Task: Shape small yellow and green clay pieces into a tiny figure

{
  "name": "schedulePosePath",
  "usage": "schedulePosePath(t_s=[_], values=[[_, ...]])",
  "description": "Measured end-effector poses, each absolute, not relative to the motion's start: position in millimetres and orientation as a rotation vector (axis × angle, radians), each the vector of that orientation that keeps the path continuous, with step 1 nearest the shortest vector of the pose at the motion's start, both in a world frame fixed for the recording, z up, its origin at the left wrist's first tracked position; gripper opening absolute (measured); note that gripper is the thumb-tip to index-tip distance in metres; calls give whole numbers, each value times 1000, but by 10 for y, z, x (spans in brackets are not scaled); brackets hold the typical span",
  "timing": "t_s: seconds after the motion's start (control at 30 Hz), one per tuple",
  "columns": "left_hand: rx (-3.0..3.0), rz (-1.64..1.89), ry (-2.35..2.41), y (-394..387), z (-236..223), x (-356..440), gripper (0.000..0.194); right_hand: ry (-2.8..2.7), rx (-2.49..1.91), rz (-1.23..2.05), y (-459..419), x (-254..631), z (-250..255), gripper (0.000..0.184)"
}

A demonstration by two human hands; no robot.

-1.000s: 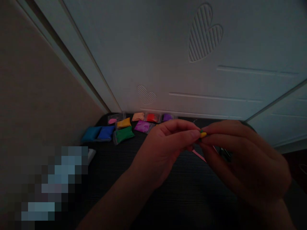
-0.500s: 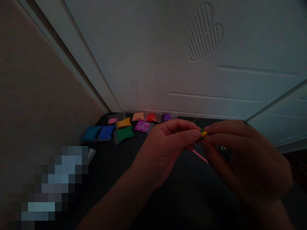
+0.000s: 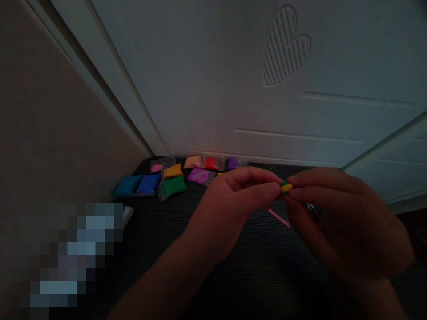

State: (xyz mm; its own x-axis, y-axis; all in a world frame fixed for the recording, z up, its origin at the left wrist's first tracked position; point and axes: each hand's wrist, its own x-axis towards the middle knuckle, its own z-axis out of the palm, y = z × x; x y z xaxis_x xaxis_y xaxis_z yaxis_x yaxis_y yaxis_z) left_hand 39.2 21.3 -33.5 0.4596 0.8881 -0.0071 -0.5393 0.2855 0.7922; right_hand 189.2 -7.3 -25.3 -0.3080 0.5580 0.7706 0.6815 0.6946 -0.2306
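Head view. Held above the dark, fine-lined bench (image 3: 240,284): small yellow-and-green piece (image 3: 286,188), directly between the fingertips of left hand (image 3: 227,204) and right hand (image 3: 350,222). Grip of the left: thumb and forefinger pinched on the piece's left end. Grip of the right: fingertips pinched on its right side; exact thumb contact impossible to tell. Neither hand nearer, with contact from both sides. Long axis of the yellow part: roughly crosswise from hand to hand, slightly raised at the right. On the bench below: slanted pink strip (image 3: 279,218) and, mostly hidden by the right hand, dark object with a pale glint (image 3: 313,210). Along the far left: coloured packets, among them green packet (image 3: 173,186), blue packet (image 3: 147,184) and red packet (image 3: 211,163). Behind: pale panel (image 3: 200,80) with ribbed heart reliefs (image 3: 283,49); dim light throughout.
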Motion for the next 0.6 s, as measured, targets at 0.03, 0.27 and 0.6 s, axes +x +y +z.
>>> schedulePosePath(t_s=[0.03,0.27,0.6], values=[[836,1019,514,211,-336,388,8,-1994,-969,-158,-77,1891,-241,28],[986,1044,547,174,-297,356,15,-1947,-1009,-109,-97,1888,-216,28],[1116,1184,618,113,-318,390,15,-1967,-1005,-81,-110,1898,-190,22]])
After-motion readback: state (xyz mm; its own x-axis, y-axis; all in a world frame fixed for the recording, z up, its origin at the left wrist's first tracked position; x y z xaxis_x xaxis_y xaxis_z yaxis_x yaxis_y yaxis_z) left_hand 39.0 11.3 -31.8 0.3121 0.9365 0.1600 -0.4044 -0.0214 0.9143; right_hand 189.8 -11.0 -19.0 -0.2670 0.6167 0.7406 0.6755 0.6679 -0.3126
